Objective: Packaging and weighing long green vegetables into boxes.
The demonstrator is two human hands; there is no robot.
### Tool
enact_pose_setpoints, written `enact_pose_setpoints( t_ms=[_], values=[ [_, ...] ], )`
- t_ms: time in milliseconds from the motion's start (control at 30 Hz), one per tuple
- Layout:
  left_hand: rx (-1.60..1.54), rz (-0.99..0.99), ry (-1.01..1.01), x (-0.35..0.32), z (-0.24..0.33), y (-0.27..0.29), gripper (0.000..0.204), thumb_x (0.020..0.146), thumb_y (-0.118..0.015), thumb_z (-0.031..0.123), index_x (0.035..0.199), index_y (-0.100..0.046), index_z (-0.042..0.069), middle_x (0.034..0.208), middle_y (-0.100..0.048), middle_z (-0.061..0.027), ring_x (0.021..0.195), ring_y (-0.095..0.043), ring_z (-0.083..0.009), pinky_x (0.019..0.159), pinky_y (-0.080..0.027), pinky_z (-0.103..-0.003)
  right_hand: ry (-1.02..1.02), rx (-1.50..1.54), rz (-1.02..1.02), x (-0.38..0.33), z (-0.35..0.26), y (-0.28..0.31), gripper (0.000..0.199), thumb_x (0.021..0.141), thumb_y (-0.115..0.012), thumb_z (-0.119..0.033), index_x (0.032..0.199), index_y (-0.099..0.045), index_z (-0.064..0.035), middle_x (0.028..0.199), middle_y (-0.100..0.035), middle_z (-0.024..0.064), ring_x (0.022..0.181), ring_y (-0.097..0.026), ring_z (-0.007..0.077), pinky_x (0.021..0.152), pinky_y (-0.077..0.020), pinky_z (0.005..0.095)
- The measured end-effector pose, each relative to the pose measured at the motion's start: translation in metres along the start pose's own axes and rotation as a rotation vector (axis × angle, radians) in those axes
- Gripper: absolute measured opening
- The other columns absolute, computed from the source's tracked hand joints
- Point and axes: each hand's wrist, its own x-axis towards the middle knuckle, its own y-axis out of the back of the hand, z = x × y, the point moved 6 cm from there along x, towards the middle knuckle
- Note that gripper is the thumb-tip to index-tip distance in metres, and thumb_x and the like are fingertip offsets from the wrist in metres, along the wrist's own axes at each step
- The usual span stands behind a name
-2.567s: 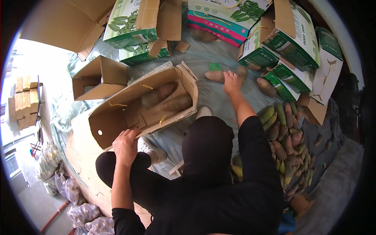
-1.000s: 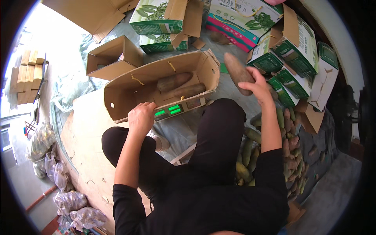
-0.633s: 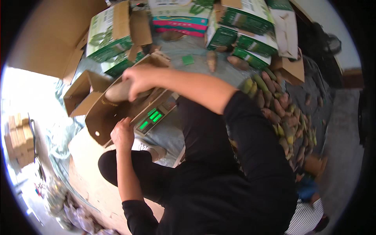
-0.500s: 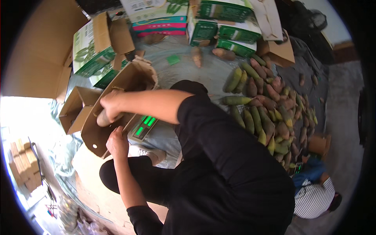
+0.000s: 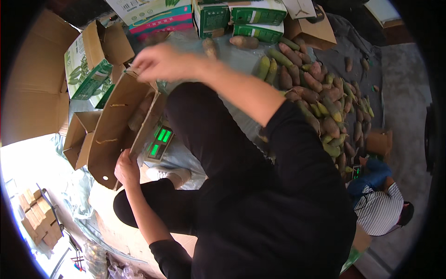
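Note:
A long open cardboard box [image 5: 109, 149] tilts in front of me, beside a scale with a lit green display [image 5: 161, 139]. My left hand [image 5: 127, 169] is closed on the box's near edge, fingers wrapped round its wall. Inside lies a brownish, elongated radish [image 5: 141, 113], partly in shadow; more of the box's contents are hidden by its side wall. My right hand [image 5: 160, 63] is above the box's far end. Motion blurs its fingers, and I see no radish in it.
A large heap of green and reddish radishes [image 5: 320, 97] lies to the right on dark sheeting. Green-and-white cartons [image 5: 258, 16] are stacked at the back. A smaller open box [image 5: 79, 137] stands left of mine. Another person [image 5: 381, 209] in a striped top works at lower right.
My right hand has let go of the radish, which now lies in the box, and has risen toward the far end. My left hand stays on the box's edge. The view has shifted.

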Motion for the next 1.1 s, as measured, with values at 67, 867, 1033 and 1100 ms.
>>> enact_pose_setpoints(
  t_ms=[67, 867, 1033, 1100],
  values=[
    [-0.022, 0.01, 0.002, 0.0, 0.002, 0.004, 0.02, 0.078, -0.06, 0.014, 0.098, -0.062, 0.011, 0.095, -0.064, -0.0109, 0.086, -0.062, -0.0341, 0.069, -0.049, -0.044, -0.177, -0.093, 0.155, -0.041, 0.061, 0.058, 0.039, 0.075, -0.068, -0.026, 0.108, -0.063, -0.0063, 0.103, -0.067, 0.0121, 0.093, -0.064, 0.0219, 0.08, -0.0513, 0.0336],
    [-0.08, -0.001, 0.051, 0.0, -0.001, -0.004, 0.023, 0.077, -0.063, 0.014, 0.1, -0.063, 0.01, 0.095, -0.065, -0.0104, 0.088, -0.062, -0.0331, 0.075, -0.049, -0.041, -1.251, -0.647, -0.684, -0.476, 0.214, -0.02, 0.071, 0.061, -0.078, -0.042, 0.123, -0.053, -0.0182, 0.126, -0.053, 0.0087, 0.121, -0.045, 0.0307, 0.094, -0.0396, 0.0515],
    [-0.05, 0.029, 0.048, -0.001, 0.007, 0.001, 0.024, 0.076, -0.063, 0.012, 0.1, -0.062, 0.011, 0.096, -0.065, -0.0089, 0.09, -0.061, -0.031, 0.075, -0.049, -0.04, -1.174, -0.835, -0.97, -0.479, 0.21, -0.043, 0.059, 0.064, -0.08, -0.023, 0.118, -0.058, -0.0156, 0.117, -0.06, 0.0071, 0.114, -0.052, 0.0299, 0.088, -0.04, 0.0496],
    [-0.06, 0.013, 0.057, -0.001, 0.012, 0.005, 0.022, 0.077, -0.062, 0.011, 0.099, -0.063, 0.012, 0.094, -0.065, -0.008, 0.09, -0.061, -0.03, 0.074, -0.049, -0.04, -1.189, -0.897, -0.946, -0.493, 0.224, -0.042, 0.063, 0.06, -0.082, -0.028, 0.116, -0.058, -0.0129, 0.116, -0.06, 0.0104, 0.113, -0.052, 0.0312, 0.089, -0.0416, 0.0541]
  ],
)
